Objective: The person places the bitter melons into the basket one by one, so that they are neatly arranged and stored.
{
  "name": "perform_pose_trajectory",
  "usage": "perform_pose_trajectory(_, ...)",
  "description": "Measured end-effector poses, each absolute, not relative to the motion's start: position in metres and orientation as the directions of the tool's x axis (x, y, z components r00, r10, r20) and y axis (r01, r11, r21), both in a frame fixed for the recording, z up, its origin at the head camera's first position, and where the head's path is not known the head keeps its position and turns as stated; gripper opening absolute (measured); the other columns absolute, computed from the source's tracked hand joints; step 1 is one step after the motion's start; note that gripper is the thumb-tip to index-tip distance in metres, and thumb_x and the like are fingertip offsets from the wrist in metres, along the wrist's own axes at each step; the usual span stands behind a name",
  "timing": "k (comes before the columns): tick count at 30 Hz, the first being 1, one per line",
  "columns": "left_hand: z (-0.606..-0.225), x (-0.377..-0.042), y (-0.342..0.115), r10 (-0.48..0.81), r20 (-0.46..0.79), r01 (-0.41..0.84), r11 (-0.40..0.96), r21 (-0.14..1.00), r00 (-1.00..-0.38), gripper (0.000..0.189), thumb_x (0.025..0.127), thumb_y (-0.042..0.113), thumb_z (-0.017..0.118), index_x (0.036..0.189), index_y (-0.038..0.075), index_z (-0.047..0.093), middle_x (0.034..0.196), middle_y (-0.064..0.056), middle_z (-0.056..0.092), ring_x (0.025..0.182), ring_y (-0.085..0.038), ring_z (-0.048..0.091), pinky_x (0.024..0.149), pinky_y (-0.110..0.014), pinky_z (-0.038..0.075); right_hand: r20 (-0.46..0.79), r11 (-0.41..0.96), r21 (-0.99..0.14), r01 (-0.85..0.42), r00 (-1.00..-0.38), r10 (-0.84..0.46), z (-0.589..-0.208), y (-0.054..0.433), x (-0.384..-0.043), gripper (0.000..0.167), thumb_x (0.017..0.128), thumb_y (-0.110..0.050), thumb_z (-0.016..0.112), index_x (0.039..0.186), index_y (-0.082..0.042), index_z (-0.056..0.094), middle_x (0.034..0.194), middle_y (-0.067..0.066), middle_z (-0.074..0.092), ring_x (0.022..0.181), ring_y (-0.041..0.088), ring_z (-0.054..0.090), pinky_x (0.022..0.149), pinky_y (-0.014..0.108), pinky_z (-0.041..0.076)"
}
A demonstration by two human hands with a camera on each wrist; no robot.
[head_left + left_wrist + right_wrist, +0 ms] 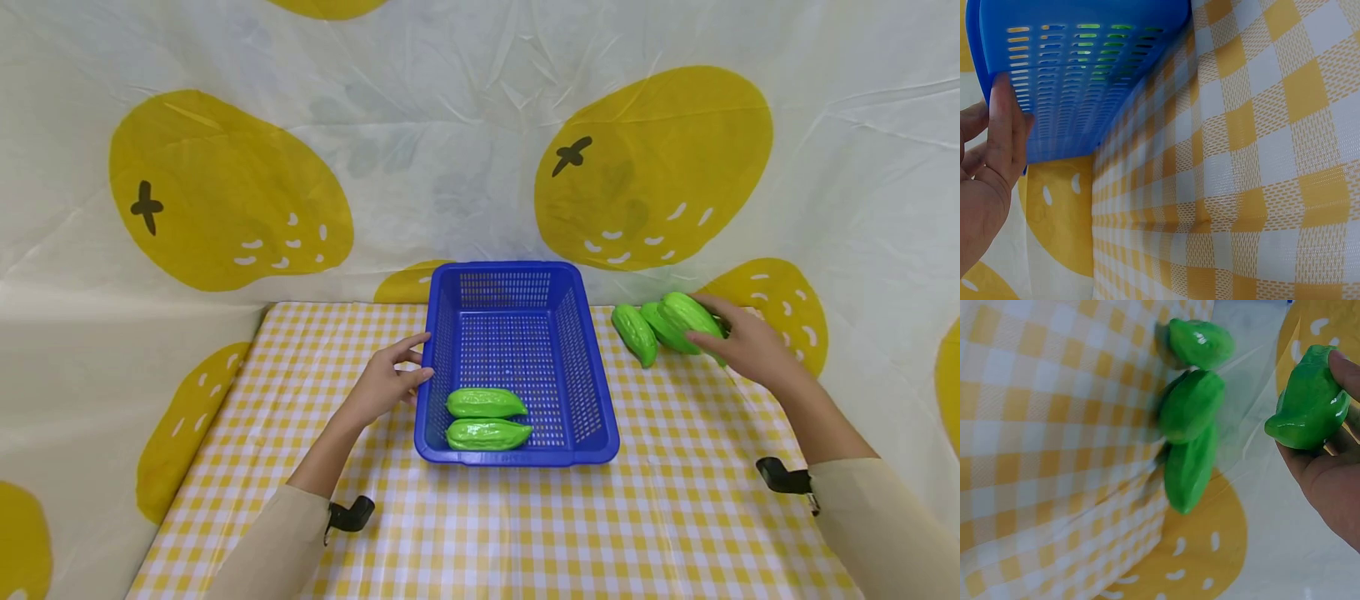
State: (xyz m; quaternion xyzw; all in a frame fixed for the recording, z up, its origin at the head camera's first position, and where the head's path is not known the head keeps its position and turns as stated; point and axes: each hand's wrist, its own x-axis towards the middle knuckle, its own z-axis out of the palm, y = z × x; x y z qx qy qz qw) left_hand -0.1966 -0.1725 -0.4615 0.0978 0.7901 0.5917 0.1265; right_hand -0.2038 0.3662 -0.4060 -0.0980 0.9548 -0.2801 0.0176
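Observation:
My left hand (386,379) touches the left rim of a blue plastic basket (517,457) with its fingertips and thumb. In the left wrist view, extended fingers (1001,119) rest against the slotted outer wall. Two glossy green bitter melons (489,433) lie side by side at the basket's near left. Over to the right, my right hand (750,342) grips another bitter melon (1313,400) between thumb and fingers, raised above the table. Below it, three more bitter melons (1192,406) lie close together; the held one partly covers them in the head view.
A yellow-and-white checked cloth (525,533) covers the table. Behind it hangs a pale curtain (450,183) printed with large yellow fruit, close to the basket's far end and the loose bitter melons. Each forearm wears a black camera mount (351,513).

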Motion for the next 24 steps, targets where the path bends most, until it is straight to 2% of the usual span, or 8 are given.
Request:
perform_pose_trajectory(5,-0.462,-0.197,-0.172,0.310,-0.081,0.010,0.282,0.959,-0.947,0.061,0.100,0.007,0.069,0.156,0.015,0.047,0.116,-0.021,0.062,0.067,-0.016,0.066,0.067,-0.062,0.064,-0.009,0.819,-0.542,-0.186,-0.974,-0.227,-0.396,0.349,-0.213,0.070,0.105,-0.036,0.063,0.162,-0.009,0.033,0.158,0.030,0.038,0.136,0.054,0.043,0.100,0.071,0.045)
perform_pose_trajectory(10,-0.461,-0.196,-0.172,0.310,-0.079,0.013,0.283,0.959,-0.947,0.061,0.100,0.008,0.069,0.156,0.014,0.047,0.117,-0.023,0.063,0.067,-0.017,0.066,0.065,-0.060,0.065,-0.031,0.821,-0.536,-0.197,-0.967,-0.252,-0.387,0.331,-0.221,0.072,0.104,-0.039,0.063,0.162,-0.009,0.032,0.157,0.028,0.040,0.132,0.050,0.049,0.098,0.068,0.049)
perform_pose_trajectory(19,-0.462,-0.199,-0.173,0.306,-0.080,0.011,0.282,0.959,-0.949,0.061,0.099,0.008,0.070,0.156,0.015,0.047,0.116,-0.022,0.063,0.067,-0.017,0.067,0.065,-0.060,0.065,-0.054,0.823,-0.496,-0.277,-0.936,-0.348,-0.370,0.295,-0.237,0.069,0.102,-0.034,0.067,0.161,-0.013,0.037,0.151,0.024,0.050,0.126,0.045,0.057,0.095,0.063,0.054)
perform_pose_trajectory(24,-0.462,-0.198,-0.172,0.302,-0.088,0.001,0.282,0.959,-0.949,0.061,0.100,0.008,0.069,0.156,0.016,0.047,0.116,-0.021,0.063,0.068,-0.017,0.067,0.064,-0.056,0.066,-0.064,0.794,-0.521,-0.313,-0.914,-0.402,-0.362,0.275,-0.245,0.067,0.102,-0.031,0.068,0.159,-0.013,0.039,0.153,0.022,0.050,0.133,0.046,0.053,0.103,0.065,0.051)
